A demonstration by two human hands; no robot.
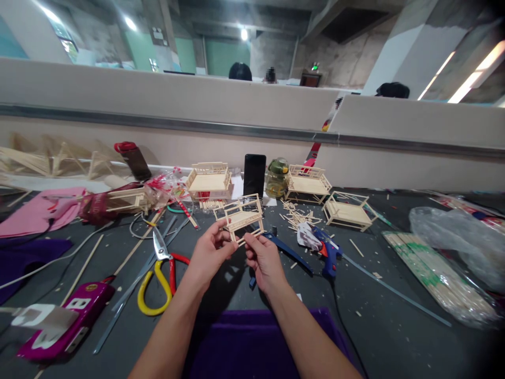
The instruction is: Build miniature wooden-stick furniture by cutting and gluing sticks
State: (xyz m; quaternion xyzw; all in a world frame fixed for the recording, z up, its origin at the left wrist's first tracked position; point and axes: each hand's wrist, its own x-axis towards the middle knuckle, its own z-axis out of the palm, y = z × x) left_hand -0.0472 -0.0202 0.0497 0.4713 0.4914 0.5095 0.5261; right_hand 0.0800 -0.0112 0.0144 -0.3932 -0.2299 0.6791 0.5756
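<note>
A small bench model built of thin wooden sticks is held above the dark table. My left hand pinches its lower left side with closed fingers. My right hand grips its lower front rail, fingers closed too. Both hands meet just under the model, in the middle of the view. Behind it stand three similar finished stick benches, one more bench and another bench.
Scissors with yellow and red handles lie left of my hands. A blue glue gun and loose sticks lie to the right, with a bag of sticks. A black phone, a jar, a magenta box.
</note>
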